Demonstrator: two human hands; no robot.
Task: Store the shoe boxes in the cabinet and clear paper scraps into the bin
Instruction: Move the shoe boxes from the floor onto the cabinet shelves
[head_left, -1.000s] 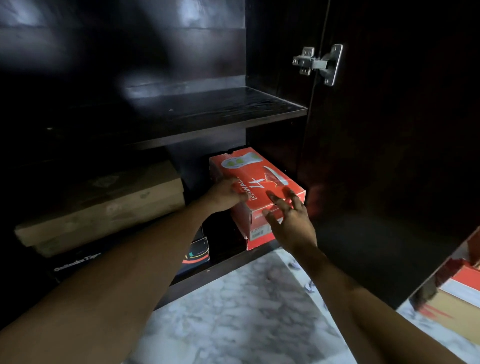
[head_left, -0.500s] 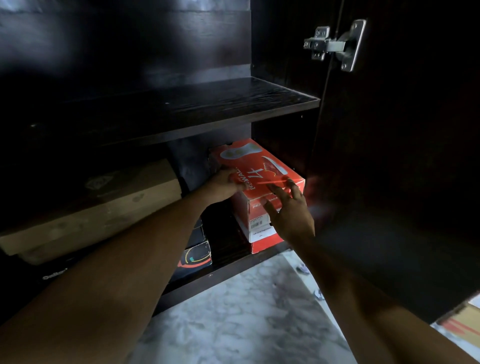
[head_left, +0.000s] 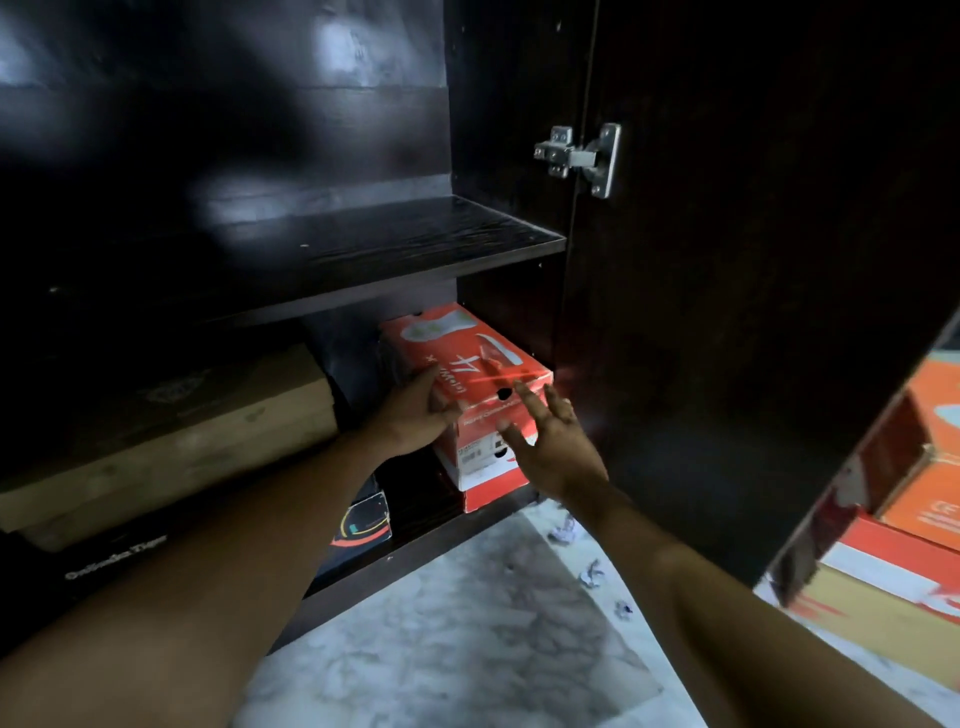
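An orange shoe box (head_left: 467, 358) lies on top of another red and white box (head_left: 488, 491) at the right end of the dark cabinet's lower shelf (head_left: 405, 551). My left hand (head_left: 415, 415) rests against the top box's left front corner. My right hand (head_left: 550, 441) hovers with fingers spread just in front of the box's end face, not gripping it. Crumpled paper scraps (head_left: 563, 532) lie on the marble floor by the cabinet's right corner, with another paper scrap (head_left: 589, 574) nearer me.
A long tan box (head_left: 171, 441) and dark boxes (head_left: 363, 525) fill the lower shelf's left side. The upper shelf (head_left: 363, 249) is bare. The open cabinet door (head_left: 753, 312) stands at right. More orange shoe boxes (head_left: 924, 499) are stacked on the floor behind it.
The top box sits deeper on the shelf than a second ago. My right hand has drawn back a little from its end face. The view has tilted down and right, showing more floor.
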